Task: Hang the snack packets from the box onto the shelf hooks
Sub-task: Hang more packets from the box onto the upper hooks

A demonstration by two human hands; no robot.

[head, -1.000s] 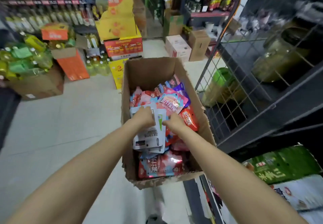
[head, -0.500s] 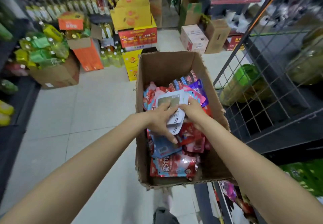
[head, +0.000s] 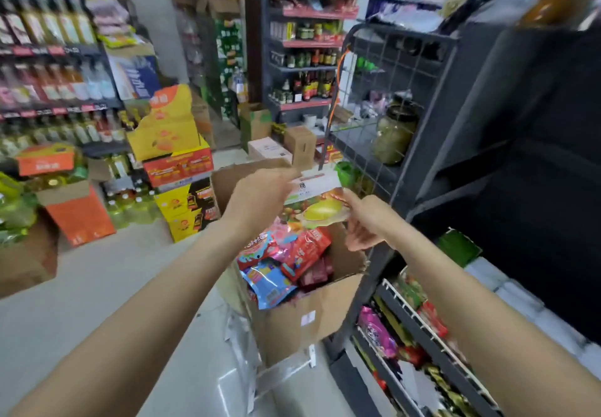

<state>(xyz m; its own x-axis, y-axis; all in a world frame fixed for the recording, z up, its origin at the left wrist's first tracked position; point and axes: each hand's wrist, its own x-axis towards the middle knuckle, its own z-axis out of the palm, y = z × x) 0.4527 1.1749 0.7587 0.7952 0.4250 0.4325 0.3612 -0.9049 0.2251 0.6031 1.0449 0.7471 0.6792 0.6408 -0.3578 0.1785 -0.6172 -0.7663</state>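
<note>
- My left hand [head: 260,195] pinches the white header of a packet [head: 317,203] lifted just above the box [head: 309,315].
- My right hand [head: 369,221] steadies its right edge, index finger on it, other fingers curled; whether it truly pinches is blurred.
- Beside the box stands the wire rack [head: 383,68]; I can't make out hooks.
- I'd keep the header flat and find its hole before reaching.
</note>
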